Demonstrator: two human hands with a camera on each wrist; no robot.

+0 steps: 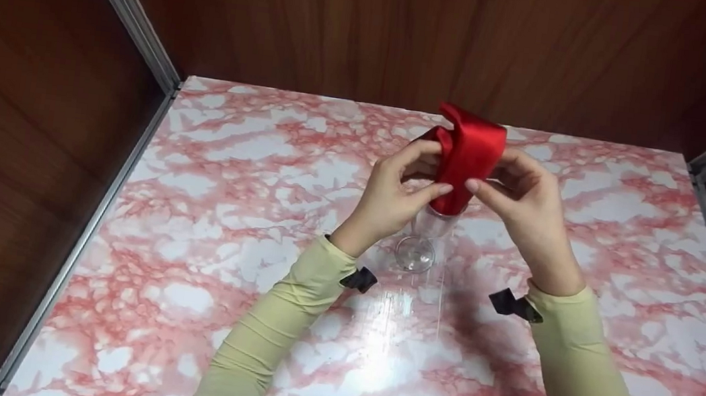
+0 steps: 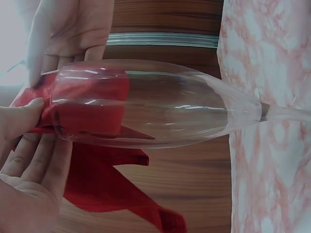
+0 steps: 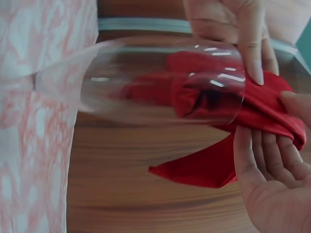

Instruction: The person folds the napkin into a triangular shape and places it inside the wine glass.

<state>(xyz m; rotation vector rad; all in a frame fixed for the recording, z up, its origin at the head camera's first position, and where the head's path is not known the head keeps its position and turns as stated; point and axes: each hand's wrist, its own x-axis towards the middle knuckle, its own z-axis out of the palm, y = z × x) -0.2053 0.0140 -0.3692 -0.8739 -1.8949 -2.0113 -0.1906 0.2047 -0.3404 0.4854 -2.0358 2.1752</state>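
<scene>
A shiny red cloth napkin [image 1: 475, 145] is folded and pushed partway into a clear stemmed glass [image 1: 436, 224]. The glass stands upright on its round foot. In the left wrist view the folded end of the napkin [image 2: 97, 99] shows through the bowl, while loose corners hang outside over the far side. My left hand [image 1: 398, 183] pinches the napkin from the left just above the rim, thumb in front and fingers behind. From the right, my right hand [image 1: 529, 195] grips it the same way, its fingers [image 3: 272, 150] curled behind the cloth.
The table [image 1: 229, 177] has a red and white marbled top. Brown wood-grain panels [image 1: 345, 31] with metal edge strips [image 1: 132, 7] rise at the back and both sides. Black straps [image 1: 510, 303] stick out at both sleeve cuffs.
</scene>
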